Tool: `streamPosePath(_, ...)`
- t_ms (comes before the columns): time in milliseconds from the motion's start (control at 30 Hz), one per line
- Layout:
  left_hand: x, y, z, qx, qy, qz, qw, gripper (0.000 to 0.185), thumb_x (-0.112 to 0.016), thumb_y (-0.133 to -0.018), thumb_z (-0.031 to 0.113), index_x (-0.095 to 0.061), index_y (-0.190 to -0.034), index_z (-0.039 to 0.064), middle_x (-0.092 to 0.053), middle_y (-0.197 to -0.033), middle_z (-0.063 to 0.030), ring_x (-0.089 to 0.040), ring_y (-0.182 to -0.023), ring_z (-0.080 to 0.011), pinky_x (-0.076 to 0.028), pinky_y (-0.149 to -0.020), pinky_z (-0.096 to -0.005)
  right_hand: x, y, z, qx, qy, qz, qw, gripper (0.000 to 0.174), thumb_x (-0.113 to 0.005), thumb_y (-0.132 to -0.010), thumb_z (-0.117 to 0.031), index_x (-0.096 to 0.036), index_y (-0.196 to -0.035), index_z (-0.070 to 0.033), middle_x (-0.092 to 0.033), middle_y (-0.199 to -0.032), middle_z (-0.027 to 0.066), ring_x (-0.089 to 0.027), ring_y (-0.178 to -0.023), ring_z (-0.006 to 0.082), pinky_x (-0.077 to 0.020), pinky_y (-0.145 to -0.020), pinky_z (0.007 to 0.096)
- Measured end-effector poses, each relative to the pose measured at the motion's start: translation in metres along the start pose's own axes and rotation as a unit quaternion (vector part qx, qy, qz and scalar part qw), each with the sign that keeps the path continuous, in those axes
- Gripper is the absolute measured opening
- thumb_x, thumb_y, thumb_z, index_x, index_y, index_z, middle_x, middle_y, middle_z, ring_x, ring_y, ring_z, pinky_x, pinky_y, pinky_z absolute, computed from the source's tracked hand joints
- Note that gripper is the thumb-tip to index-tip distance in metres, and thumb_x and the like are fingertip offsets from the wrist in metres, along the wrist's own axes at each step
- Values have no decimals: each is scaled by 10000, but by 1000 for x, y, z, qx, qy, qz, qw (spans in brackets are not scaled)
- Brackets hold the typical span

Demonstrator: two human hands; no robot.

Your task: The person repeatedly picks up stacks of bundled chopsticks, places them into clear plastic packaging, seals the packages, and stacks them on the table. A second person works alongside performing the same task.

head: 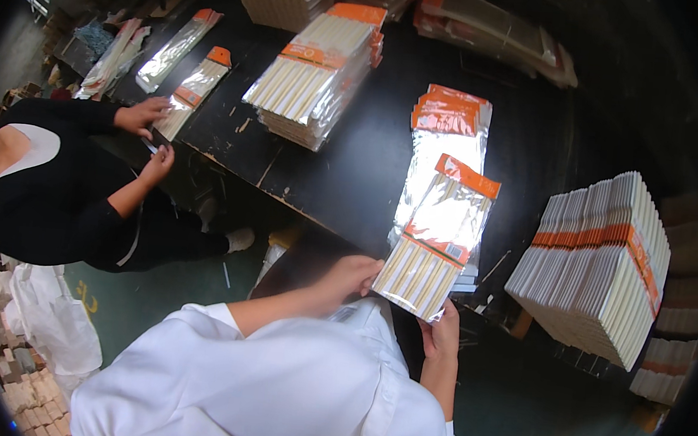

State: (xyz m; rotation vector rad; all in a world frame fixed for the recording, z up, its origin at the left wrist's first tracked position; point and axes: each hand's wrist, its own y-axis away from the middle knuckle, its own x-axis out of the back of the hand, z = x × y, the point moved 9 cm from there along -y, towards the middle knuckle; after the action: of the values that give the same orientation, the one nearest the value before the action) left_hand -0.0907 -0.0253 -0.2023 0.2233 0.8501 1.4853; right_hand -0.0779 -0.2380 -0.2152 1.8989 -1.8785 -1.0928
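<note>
A clear plastic packet of chopsticks with an orange header and band (423, 256) is held at the near edge of the dark table. My left hand (361, 275) grips its lower left corner, and my right hand (442, 331) pinches its lower right corner from beneath. Just behind the packet, partly covered by it, lies a fanned pile of shiny clear bags with orange tops (449, 143). To the right stands a large block of wrapped chopstick packs with orange bands (594, 258).
Stacked filled packets (311, 78) stand further back on the dark table (232, 127). Plastic-wrapped bundles (496, 31) lie at the far side. At the left, a co-worker in black (59, 180) handles another chopstick packet (192, 92). A white sack (54, 317) is on the floor.
</note>
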Motion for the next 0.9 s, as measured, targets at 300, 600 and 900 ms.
streamPosePath(300, -54, 85, 87, -544, -565, 10, 621, 658, -727, -863, 337, -504, -1394, 20, -508, -1416, -166, -485, -1322, -325, -387, -1101, -481, -14, 16, -14, 30, -96, -69, 992, 504, -454, -1053, -418, -510, -1297, 19, -653, -1175, 130, -681, -973, 230, -593, -696, 363)
streamPosePath(600, -33, 89, 153, -609, -436, 155, 644, 330, -521, -875, -74, -682, -1152, 8, -704, -1144, -160, -663, -1115, -338, -482, -1033, -465, -55, 44, -52, 136, -15, -148, 979, 403, -472, -1064, -290, -555, -1255, 55, -689, -1090, 191, -690, -912, 228, -566, -796, 331)
streamPosePath(900, 85, 38, 260, -500, 307, 156, 795, 432, -554, -1032, 209, -405, -1405, 48, -497, -1414, -122, -519, -1288, -255, -420, -1108, -435, -25, 42, -50, 132, -5, -58, 990, 326, -487, -1060, -228, -587, -1206, 46, -701, -1043, 164, -671, -858, 176, -544, -770, 286)
